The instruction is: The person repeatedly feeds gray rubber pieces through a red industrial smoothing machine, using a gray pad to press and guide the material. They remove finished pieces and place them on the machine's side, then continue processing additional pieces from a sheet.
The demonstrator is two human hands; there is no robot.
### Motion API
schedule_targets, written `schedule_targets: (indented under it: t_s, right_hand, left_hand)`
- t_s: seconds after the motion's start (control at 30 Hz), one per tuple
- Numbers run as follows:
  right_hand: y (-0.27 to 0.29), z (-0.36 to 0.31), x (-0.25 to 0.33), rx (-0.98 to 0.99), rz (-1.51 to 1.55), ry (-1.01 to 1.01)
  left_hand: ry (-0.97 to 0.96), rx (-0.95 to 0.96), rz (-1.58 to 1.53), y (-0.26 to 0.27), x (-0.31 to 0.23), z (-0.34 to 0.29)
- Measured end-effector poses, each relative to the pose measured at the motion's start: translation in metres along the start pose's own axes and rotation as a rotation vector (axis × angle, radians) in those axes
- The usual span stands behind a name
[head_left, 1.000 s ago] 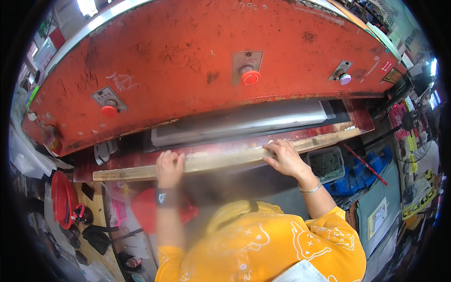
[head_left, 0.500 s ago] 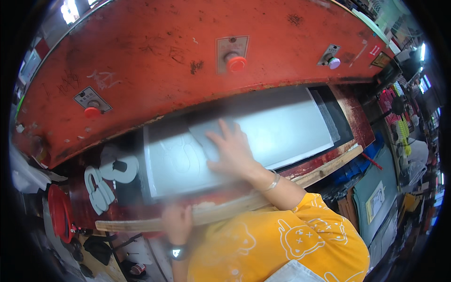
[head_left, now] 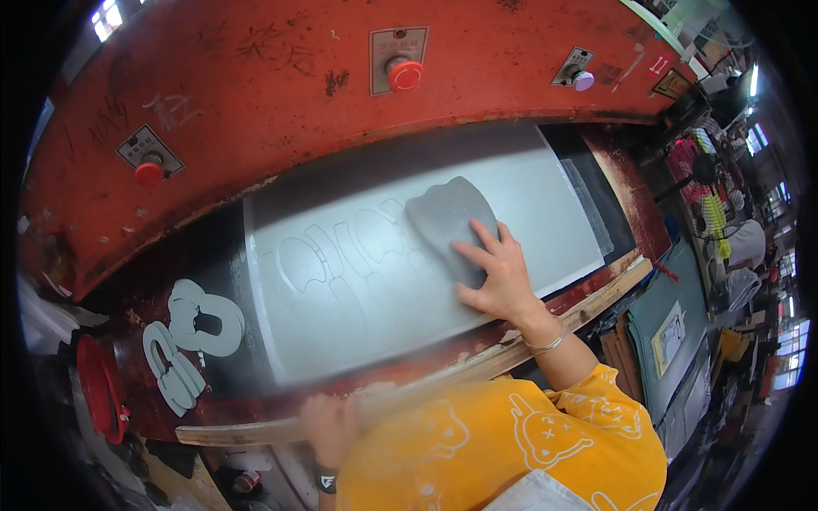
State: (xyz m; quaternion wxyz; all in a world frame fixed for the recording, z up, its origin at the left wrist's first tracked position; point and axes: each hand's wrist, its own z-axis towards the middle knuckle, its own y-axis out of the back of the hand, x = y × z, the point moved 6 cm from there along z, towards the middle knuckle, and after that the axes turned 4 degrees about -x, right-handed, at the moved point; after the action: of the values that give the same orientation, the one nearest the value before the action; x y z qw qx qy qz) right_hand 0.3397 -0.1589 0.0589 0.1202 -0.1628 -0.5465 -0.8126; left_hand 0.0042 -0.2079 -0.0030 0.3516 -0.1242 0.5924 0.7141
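Note:
My right hand (head_left: pixel 498 268) grips the near right side of a dark grey, wavy-edged flat block (head_left: pixel 452 217), its fingers on top and thumb at the edge. Beneath the block lies a pale grey sheet (head_left: pixel 532 247), with several curved outlines (head_left: pixel 375 228) cut or pressed into its left half. By the wooden strip (head_left: pixel 452 375) at the near edge is my left hand (head_left: pixel 331 424); its fingers look curled but blurred, and whether they hold anything is unclear. Left of the sheet, loose curved pale pieces (head_left: pixel 209 319) lie in small stacks.
A large red machine body (head_left: pixel 281 94) with a red button (head_left: pixel 405 74) and other knobs overhangs the sheet's far side. A red round container (head_left: pixel 98 387) stands at the left. Green boards (head_left: pixel 660 332) lean at the right, and a fan (head_left: pixel 711 196) stands beyond.
My right hand has moved right across the sheet with the grey block, uncovering more cut outlines. My left hand stays near the wooden strip. The view has shifted slightly.

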Motion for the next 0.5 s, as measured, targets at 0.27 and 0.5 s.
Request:
schedule_targets:
  t_s: [0.27,0.5]
  right_hand:
    - [-0.01,0.019,0.003,-0.073,-0.076,-0.025]
    - [-0.022,0.076,-0.03,-0.22,0.025,-0.012]
  left_hand:
    - [-0.009,-0.058,0.012,-0.002,0.0,0.023]
    - [-0.125,-0.18,0.019,-0.004,0.004,0.089]
